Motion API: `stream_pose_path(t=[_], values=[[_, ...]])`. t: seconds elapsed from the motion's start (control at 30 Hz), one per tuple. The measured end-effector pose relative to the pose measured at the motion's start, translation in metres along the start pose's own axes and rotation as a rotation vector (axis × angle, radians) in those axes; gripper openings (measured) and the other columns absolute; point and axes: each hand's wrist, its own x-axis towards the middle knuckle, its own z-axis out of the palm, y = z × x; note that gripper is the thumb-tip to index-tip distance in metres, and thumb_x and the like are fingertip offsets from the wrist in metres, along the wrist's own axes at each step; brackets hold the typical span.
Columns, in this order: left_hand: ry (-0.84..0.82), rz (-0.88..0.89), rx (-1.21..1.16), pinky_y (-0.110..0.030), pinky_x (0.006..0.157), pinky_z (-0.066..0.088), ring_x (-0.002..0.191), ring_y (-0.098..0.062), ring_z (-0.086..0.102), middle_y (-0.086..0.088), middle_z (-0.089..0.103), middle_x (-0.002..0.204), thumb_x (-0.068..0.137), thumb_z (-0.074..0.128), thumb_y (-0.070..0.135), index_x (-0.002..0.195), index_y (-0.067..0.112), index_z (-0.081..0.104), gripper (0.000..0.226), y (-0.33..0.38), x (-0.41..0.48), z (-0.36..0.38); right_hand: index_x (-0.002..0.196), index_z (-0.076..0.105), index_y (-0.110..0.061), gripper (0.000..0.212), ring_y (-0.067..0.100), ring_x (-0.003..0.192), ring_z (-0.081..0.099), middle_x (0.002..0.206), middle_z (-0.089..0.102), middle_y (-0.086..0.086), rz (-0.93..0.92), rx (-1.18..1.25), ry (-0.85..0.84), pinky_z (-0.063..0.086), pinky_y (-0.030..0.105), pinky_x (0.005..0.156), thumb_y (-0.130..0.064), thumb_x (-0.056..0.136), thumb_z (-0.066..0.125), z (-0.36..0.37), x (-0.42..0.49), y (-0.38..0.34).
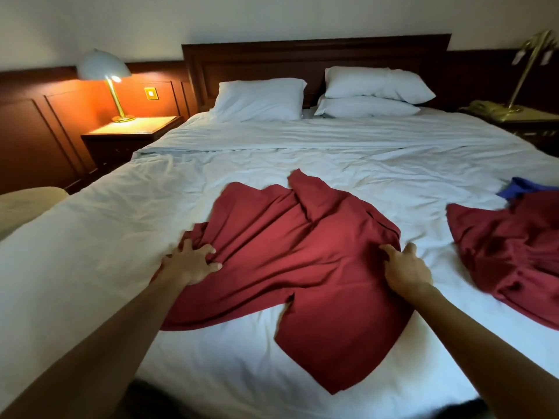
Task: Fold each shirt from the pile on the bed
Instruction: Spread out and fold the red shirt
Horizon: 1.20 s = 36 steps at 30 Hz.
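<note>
A dark red shirt (302, 252) lies spread and wrinkled on the white bed (90, 252), its hem hanging toward the near edge. My left hand (189, 263) lies on the shirt's left side with fingers spread and curled into bunched cloth. My right hand (406, 267) grips the shirt's right edge, thumb on the sheet side. At the right edge of the bed lies a pile (511, 252) with another dark red shirt and a blue garment (520, 186) behind it.
Three white pillows (260, 99) rest against the dark wooden headboard (314, 55). A lit lamp (104, 71) stands on the left nightstand (133, 130). A brass lamp and phone sit on the right nightstand (514, 116). A beige seat (27, 204) is at the left.
</note>
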Motion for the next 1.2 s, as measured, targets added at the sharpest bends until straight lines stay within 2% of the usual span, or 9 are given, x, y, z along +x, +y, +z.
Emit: stream_pose_path(t=[0.17, 0.3, 0.4, 0.63, 0.7, 0.8, 0.9, 1.03, 1.2], values=[[0.169, -0.036, -0.016, -0.055, 0.113, 0.028, 0.14, -0.044, 0.029, -0.011, 0.018, 0.16, 0.096, 0.048, 0.061, 0.142, 0.05, 0.044, 0.047, -0.016, 0.007, 0.016, 0.14, 0.054, -0.028, 0.046, 0.037, 0.112, 0.06, 0.125, 0.057, 0.018, -0.167, -0.069, -0.045, 0.048, 0.042, 0.098, -0.014, 0.098, 0.042, -0.02, 0.017, 0.017], [0.197, 0.039, -0.202, -0.044, 0.103, 0.045, 0.118, -0.036, 0.054, -0.013, 0.047, 0.131, 0.095, 0.063, 0.031, 0.13, 0.038, 0.061, 0.036, -0.039, 0.018, 0.012, 0.133, 0.059, -0.033, 0.042, 0.027, 0.122, 0.058, 0.138, 0.056, 0.006, -0.152, -0.256, -0.138, 0.044, 0.036, 0.103, -0.015, 0.098, 0.043, -0.055, 0.032, 0.054], [0.133, 0.075, -0.145, -0.043, 0.106, 0.043, 0.124, -0.032, 0.054, -0.01, 0.056, 0.136, 0.09, 0.07, 0.026, 0.13, 0.036, 0.061, 0.042, -0.044, 0.026, 0.004, 0.135, 0.055, -0.036, 0.039, 0.02, 0.126, 0.054, 0.141, 0.055, -0.003, -0.162, -0.415, -0.324, 0.04, 0.03, 0.106, -0.023, 0.1, 0.045, -0.074, 0.035, 0.066], [0.003, -0.014, 0.038, -0.022, 0.093, 0.048, 0.117, -0.026, 0.058, -0.013, 0.057, 0.139, 0.093, 0.068, 0.019, 0.138, 0.015, 0.055, 0.047, -0.086, 0.026, -0.032, 0.133, 0.06, -0.03, 0.037, 0.012, 0.109, 0.063, 0.132, 0.062, -0.007, -0.179, -0.629, -0.627, 0.044, 0.016, 0.08, -0.03, 0.096, 0.059, -0.098, 0.036, 0.037], [0.079, -0.186, 0.2, -0.035, 0.101, 0.047, 0.123, -0.029, 0.056, -0.011, 0.055, 0.141, 0.101, 0.052, 0.027, 0.136, 0.02, 0.058, 0.036, -0.099, 0.017, -0.036, 0.118, 0.069, -0.027, 0.035, 0.013, 0.095, 0.067, 0.114, 0.07, -0.003, -0.134, -0.582, -0.577, 0.05, 0.02, 0.076, -0.04, 0.086, 0.069, -0.095, 0.042, 0.033], [0.024, -0.372, 0.509, -0.054, 0.107, 0.038, 0.132, -0.036, 0.042, -0.01, 0.043, 0.145, 0.101, 0.043, 0.027, 0.141, 0.025, 0.051, 0.041, -0.077, 0.006, -0.04, 0.104, 0.066, -0.027, 0.029, 0.031, 0.107, 0.061, 0.113, 0.06, 0.008, -0.105, -0.267, -0.257, 0.05, 0.039, 0.092, -0.043, 0.082, 0.059, -0.075, 0.051, 0.031], [0.104, -0.171, 0.431, -0.063, 0.114, 0.023, 0.14, -0.038, 0.031, -0.013, 0.031, 0.152, 0.1, 0.042, 0.033, 0.145, 0.026, 0.045, 0.045, -0.028, 0.013, -0.032, 0.13, 0.053, -0.026, 0.037, 0.042, 0.115, 0.049, 0.125, 0.047, 0.019, -0.085, -0.043, -0.022, 0.042, 0.05, 0.101, -0.024, 0.093, 0.049, -0.047, 0.064, 0.029], [0.059, 0.266, 0.019, -0.055, 0.122, 0.011, 0.151, -0.027, 0.021, -0.008, 0.023, 0.163, 0.096, 0.043, 0.064, 0.153, 0.03, 0.035, 0.067, 0.059, 0.025, -0.006, 0.139, 0.049, -0.031, 0.055, 0.041, 0.119, 0.05, 0.131, 0.051, 0.018, -0.056, 0.079, -0.073, 0.041, 0.053, 0.103, -0.009, 0.089, 0.044, -0.022, 0.082, 0.036], [-0.064, 0.365, -0.122, -0.052, 0.123, -0.007, 0.154, -0.028, -0.008, 0.007, -0.003, 0.168, 0.09, 0.028, 0.079, 0.154, 0.053, 0.008, 0.072, 0.129, 0.036, 0.052, 0.141, 0.043, -0.049, 0.05, 0.039, 0.118, 0.053, 0.131, 0.053, 0.014, -0.069, 0.105, -0.109, 0.044, 0.05, 0.102, -0.032, 0.094, 0.054, -0.016, 0.102, 0.046]])
